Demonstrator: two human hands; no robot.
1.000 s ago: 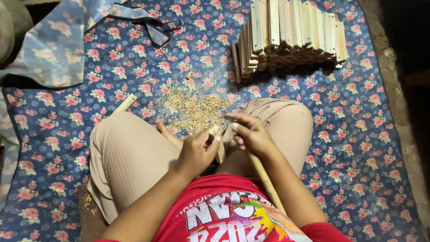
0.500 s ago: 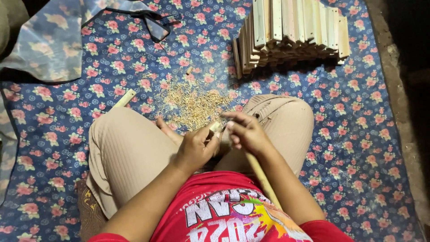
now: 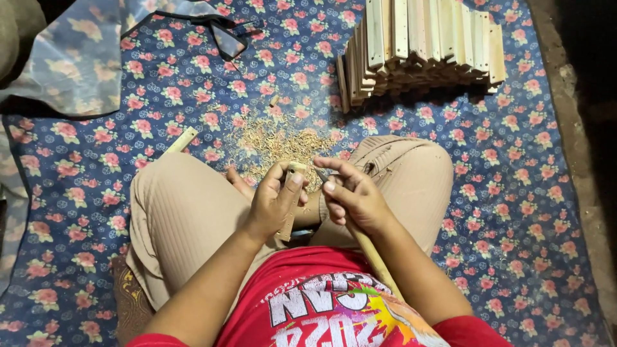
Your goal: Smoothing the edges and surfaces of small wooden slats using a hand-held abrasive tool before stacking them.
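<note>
Your left hand grips a short wooden piece while your right hand clasps the long-handled tool; a slip could cut your left thumb.

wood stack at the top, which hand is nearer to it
Right. The right hand sits below the wood stack, on its side of the lap; the left hand is farther left, holding a small wood piece.
</note>
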